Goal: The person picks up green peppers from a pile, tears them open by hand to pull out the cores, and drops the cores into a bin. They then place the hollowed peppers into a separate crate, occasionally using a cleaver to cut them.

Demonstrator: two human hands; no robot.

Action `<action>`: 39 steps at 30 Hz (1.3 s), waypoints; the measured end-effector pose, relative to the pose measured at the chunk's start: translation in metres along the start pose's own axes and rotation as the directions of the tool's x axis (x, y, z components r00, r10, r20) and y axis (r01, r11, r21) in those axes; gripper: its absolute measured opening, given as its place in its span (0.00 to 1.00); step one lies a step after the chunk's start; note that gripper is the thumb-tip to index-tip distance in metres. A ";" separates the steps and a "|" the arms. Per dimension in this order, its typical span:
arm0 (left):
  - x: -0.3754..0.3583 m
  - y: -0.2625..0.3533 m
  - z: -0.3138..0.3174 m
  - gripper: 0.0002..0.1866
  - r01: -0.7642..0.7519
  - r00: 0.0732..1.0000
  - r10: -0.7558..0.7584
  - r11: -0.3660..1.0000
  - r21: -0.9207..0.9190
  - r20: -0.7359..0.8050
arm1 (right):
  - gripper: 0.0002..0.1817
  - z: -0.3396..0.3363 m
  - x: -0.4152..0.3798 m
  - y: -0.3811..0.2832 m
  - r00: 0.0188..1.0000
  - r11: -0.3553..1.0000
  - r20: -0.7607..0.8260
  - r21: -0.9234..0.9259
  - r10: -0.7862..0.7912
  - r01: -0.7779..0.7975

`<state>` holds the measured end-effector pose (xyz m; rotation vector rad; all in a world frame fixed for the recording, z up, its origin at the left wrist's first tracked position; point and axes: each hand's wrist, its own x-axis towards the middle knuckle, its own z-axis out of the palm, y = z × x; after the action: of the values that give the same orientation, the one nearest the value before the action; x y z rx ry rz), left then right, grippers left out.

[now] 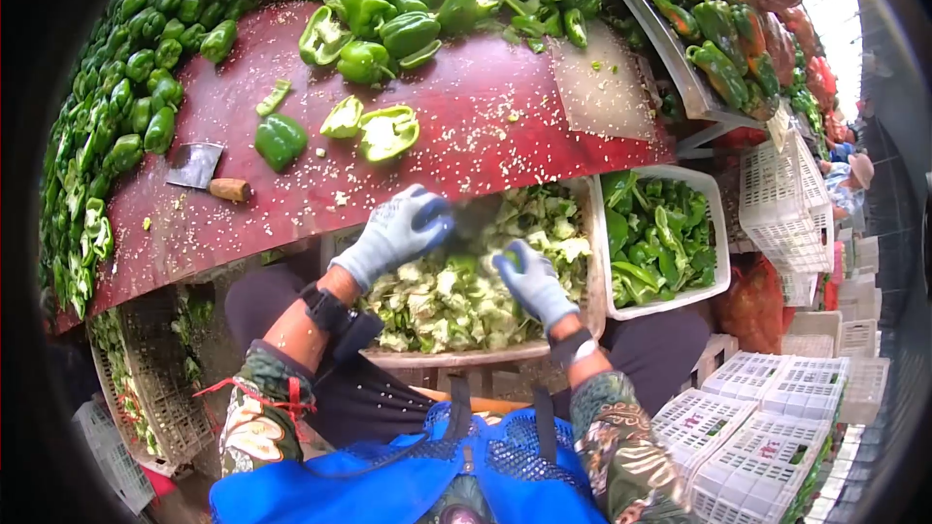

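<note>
My left hand (403, 233), in a grey-and-blue glove, hangs over the crate by the table's edge. Its fingers are bent and apart, and I see nothing in them. My right hand (532, 281), gloved alike, is over the crate's right part. Its fingers are curled around a bit of green pepper (511, 257), mostly hidden. Below both hands, the crate (594, 272) is filled with pale pepper cores and seeds (447, 296). A dark blur shows between the hands. Cut pepper halves (388, 133) and a whole green pepper (281, 143) lie on the red table (466, 126).
A cleaver (197, 167) with a wooden handle lies on the table's left. Green peppers (136, 68) are heaped along the far and left sides. At right stands a white bin (720, 243) of cut peppers. White crates (767, 417) are stacked lower right; a person (847, 180) is beyond.
</note>
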<state>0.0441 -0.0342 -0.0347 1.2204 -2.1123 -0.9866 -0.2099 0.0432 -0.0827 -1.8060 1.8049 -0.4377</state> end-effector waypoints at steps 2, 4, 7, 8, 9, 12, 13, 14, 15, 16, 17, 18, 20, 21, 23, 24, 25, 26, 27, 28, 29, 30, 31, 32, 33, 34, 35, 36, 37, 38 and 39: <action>-0.004 0.000 0.004 0.14 -0.056 0.998 0.060 0.994 0.094 -0.036 | 0.16 -0.018 -0.005 -0.007 0.967 0.690 0.034 0.695 0.253 -0.205; 0.004 0.012 -0.002 0.14 -0.063 0.998 0.064 0.996 0.070 -0.017 | 0.14 -0.055 -0.014 -0.010 0.956 0.560 0.093 0.793 0.279 -0.241; 0.014 0.020 -0.020 0.16 -0.004 0.969 0.057 0.977 0.213 -0.241 | 0.14 -0.113 -0.011 0.023 0.929 0.933 -0.280 0.331 0.243 -0.144; 0.019 0.017 -0.031 0.17 0.004 0.932 0.096 0.962 0.272 -0.350 | 0.16 -0.137 -0.008 0.046 0.919 0.996 -0.386 0.024 0.085 -0.082; 0.026 0.014 -0.047 0.18 -0.006 0.896 0.157 0.940 0.342 -0.416 | 0.20 -0.157 -0.003 0.067 0.933 0.972 -0.351 -0.177 0.084 -0.154; 0.036 -0.004 -0.081 0.19 0.254 0.792 0.075 0.861 0.440 -0.605 | 0.30 -0.168 0.011 0.161 0.969 0.867 -0.246 -0.483 0.002 -0.124; 0.036 -0.011 -0.089 0.20 0.306 0.793 0.019 0.852 0.424 -0.609 | 0.31 -0.157 0.012 0.183 0.975 0.853 -0.221 -0.504 0.023 -0.134; 0.036 -0.019 -0.092 0.20 0.354 0.804 -0.049 0.841 0.410 -0.593 | 0.33 -0.145 0.021 0.207 0.979 0.839 -0.197 -0.526 0.044 -0.143; 0.036 -0.027 -0.092 0.22 0.347 0.831 -0.065 0.837 0.423 -0.553 | 0.30 -0.147 0.038 0.161 0.982 0.931 -0.189 -0.361 -0.010 -0.060; 0.037 -0.032 -0.089 0.24 0.333 0.860 -0.082 0.837 0.433 -0.503 | 0.24 -0.132 0.051 0.145 0.961 0.980 -0.265 -0.197 -0.085 0.032; 0.040 -0.028 -0.085 0.30 0.293 0.914 -0.090 0.820 0.492 -0.396 | 0.21 -0.124 0.060 0.092 0.972 0.993 -0.235 0.118 0.003 0.026; 0.043 -0.023 -0.077 0.34 0.271 0.942 -0.087 0.766 0.583 -0.324 | 0.19 -0.116 0.067 0.030 0.980 0.908 -0.182 0.420 0.080 0.003; 0.051 -0.021 -0.064 0.38 0.267 0.960 -0.131 0.690 0.673 -0.246 | 0.19 -0.085 0.082 -0.041 0.995 0.723 -0.098 0.689 0.033 0.044; 0.054 -0.021 -0.057 0.38 0.253 0.966 -0.133 0.647 0.720 -0.221 | 0.21 -0.063 0.093 -0.065 0.992 0.668 -0.114 0.734 -0.054 0.120; 0.062 -0.032 -0.044 0.37 0.227 0.973 -0.119 0.627 0.746 -0.196 | 0.27 -0.028 0.126 -0.105 0.996 0.504 0.083 0.862 -0.046 -0.049; 0.063 -0.033 -0.041 0.35 0.212 0.975 -0.097 0.651 0.728 -0.198 | 0.30 -0.011 0.144 -0.120 0.979 0.537 0.205 0.825 0.007 -0.177; 0.062 -0.038 -0.037 0.34 0.215 0.969 -0.070 0.712 0.668 -0.237 | 0.33 0.043 0.170 -0.109 0.999 0.554 0.005 0.832 -0.053 0.025; 0.060 -0.043 -0.036 0.34 0.216 0.959 -0.050 0.769 0.602 -0.279 | 0.34 0.041 0.176 -0.122 0.995 0.747 -0.082 0.658 -0.056 0.096; 0.058 -0.045 -0.036 0.33 0.209 0.952 -0.054 0.831 0.515 -0.300 | 0.32 0.039 0.174 -0.130 0.998 0.633 -0.058 0.771 -0.036 0.068; 0.054 -0.045 -0.034 0.32 0.203 0.945 -0.065 0.886 0.417 -0.321 | 0.31 0.039 0.169 -0.137 1.000 0.505 -0.024 0.863 -0.019 0.030; 0.050 -0.042 -0.031 0.32 0.192 0.938 -0.080 0.931 0.311 -0.338 | 0.30 0.029 0.159 -0.139 0.998 0.391 0.056 0.919 -0.003 -0.050; 0.046 -0.035 -0.029 0.31 0.143 0.959 -0.094 0.975 0.170 -0.268 | 0.29 0.017 0.149 -0.135 0.991 0.269 0.131 0.955 0.006 -0.128; 0.041 -0.025 -0.031 0.32 0.062 0.977 -0.036 0.991 0.117 -0.210 | 0.25 0.019 0.147 -0.119 0.997 0.151 0.066 0.986 0.034 -0.071; 0.035 -0.014 -0.034 0.33 -0.019 0.988 0.028 0.998 0.058 -0.155 | 0.26 0.004 0.140 -0.110 0.955 -0.085 0.297 0.952 0.024 -0.294; 0.031 -0.007 -0.036 0.33 -0.142 0.961 0.162 0.985 0.102 -0.226 | 0.28 -0.005 0.126 -0.102 0.963 -0.106 0.266 0.959 0.035 -0.261; 0.031 -0.005 -0.037 0.34 -0.163 0.946 0.224 0.953 0.255 -0.234 | 0.31 -0.012 0.113 -0.096 0.971 -0.129 0.233 0.966 0.048 -0.225; 0.031 -0.008 -0.031 0.33 -0.185 0.953 0.233 0.954 0.235 -0.193 | 0.34 -0.018 0.105 -0.090 0.967 -0.108 0.254 0.961 -0.012 -0.253; 0.030 -0.010 -0.024 0.33 -0.205 0.958 0.241 0.954 0.217 -0.155 | 0.35 -0.020 0.097 -0.089 0.954 -0.147 0.296 0.943 -0.040 -0.299; 0.027 0.005 -0.024 0.32 -0.183 0.982 0.170 0.961 -0.209 -0.080 | 0.35 -0.025 0.090 -0.094 0.939 -0.187 0.336 0.920 -0.072 -0.343; 0.023 0.011 -0.021 0.31 -0.222 0.974 0.202 0.945 -0.241 -0.105 | 0.35 -0.027 0.085 -0.097 0.923 -0.232 0.369 0.894 -0.109 -0.384; 0.019 0.015 -0.019 0.31 -0.261 0.963 0.234 0.928 -0.266 -0.131 | 0.33 -0.026 0.079 -0.092 0.924 -0.215 0.337 0.903 -0.180 -0.371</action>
<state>0.0410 -0.0519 -0.0099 0.8212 -1.9132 -1.0458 -0.1462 -0.0433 -0.0202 -0.3574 0.6006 -1.0167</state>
